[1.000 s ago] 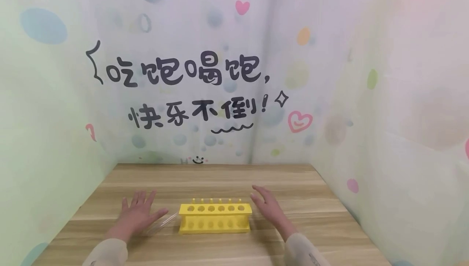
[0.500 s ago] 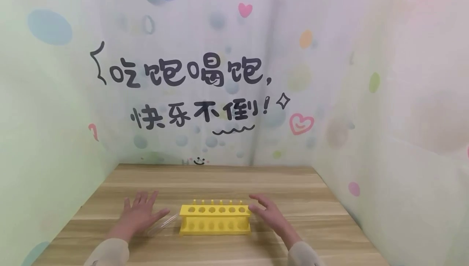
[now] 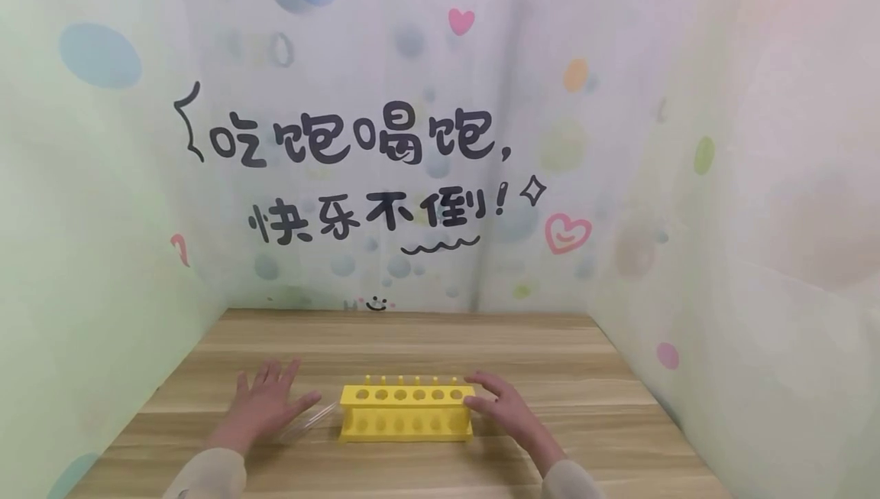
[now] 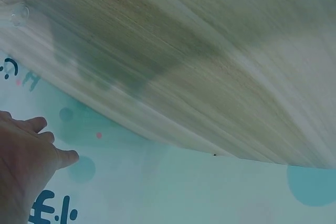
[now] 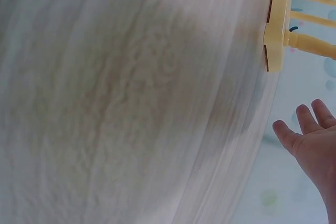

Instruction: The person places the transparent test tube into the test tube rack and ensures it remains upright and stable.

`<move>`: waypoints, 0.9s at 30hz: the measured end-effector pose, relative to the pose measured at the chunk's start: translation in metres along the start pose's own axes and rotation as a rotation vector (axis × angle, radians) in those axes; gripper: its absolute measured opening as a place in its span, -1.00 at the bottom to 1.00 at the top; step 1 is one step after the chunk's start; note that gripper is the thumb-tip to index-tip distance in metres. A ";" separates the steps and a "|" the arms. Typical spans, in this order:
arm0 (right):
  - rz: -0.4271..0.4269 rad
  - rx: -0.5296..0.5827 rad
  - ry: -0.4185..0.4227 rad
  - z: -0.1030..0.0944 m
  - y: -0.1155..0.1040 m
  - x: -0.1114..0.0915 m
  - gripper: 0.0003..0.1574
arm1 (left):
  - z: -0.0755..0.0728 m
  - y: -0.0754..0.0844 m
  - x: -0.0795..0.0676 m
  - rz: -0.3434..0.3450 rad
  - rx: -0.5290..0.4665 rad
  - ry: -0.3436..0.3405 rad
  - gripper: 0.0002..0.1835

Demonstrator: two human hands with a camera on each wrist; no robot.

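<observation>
A yellow test tube rack [image 3: 407, 404] with a row of round holes and short pegs along its back stands upright on the wooden table. My right hand [image 3: 507, 409] is at the rack's right end, its thumb overlapping the top corner; whether it touches cannot be told. In the right wrist view, this hand [image 5: 317, 150] has extended, separated fingers beside the rack's end [image 5: 276, 35]. Left of the rack, clear tubes [image 3: 312, 419] lie slanted on the table, partly hidden by my left hand [image 3: 264, 409], whose fingers are spread and hold nothing. One tube's end [image 4: 20, 14] shows in the left wrist view.
The wood-grain table [image 3: 412, 338] ends against a pale back wall [image 3: 385, 48] with dark lettering and coloured spots. Pale side walls [image 3: 770, 293] close it in on the left and right.
My right hand has come closer to the rack, moving slightly left and toward me, and now overlaps its right corner. The left hand stays by the tubes. The head view has shifted slightly.
</observation>
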State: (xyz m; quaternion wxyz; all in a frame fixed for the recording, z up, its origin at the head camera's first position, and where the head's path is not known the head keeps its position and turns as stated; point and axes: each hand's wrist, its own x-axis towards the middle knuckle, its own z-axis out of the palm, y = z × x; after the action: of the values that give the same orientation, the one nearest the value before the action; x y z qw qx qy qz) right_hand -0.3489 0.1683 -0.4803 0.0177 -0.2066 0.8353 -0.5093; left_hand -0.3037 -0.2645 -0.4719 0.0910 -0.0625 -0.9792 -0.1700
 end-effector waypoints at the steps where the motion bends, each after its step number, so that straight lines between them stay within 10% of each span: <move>1: 0.002 0.001 0.002 0.000 0.000 0.000 -0.41 | 0.001 0.000 0.001 -0.003 0.005 -0.002 0.04; 27: -0.014 -0.080 -0.004 -0.001 -0.004 -0.002 -0.55 | 0.015 0.013 0.019 0.064 -0.078 0.062 -0.28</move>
State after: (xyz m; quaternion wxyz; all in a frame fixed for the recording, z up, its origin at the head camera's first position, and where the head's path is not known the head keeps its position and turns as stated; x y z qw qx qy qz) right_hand -0.3462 0.1682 -0.4763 0.0076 -0.2141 0.8535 -0.4751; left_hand -0.3223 -0.2454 -0.4780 0.1242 -0.0920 -0.9661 -0.2067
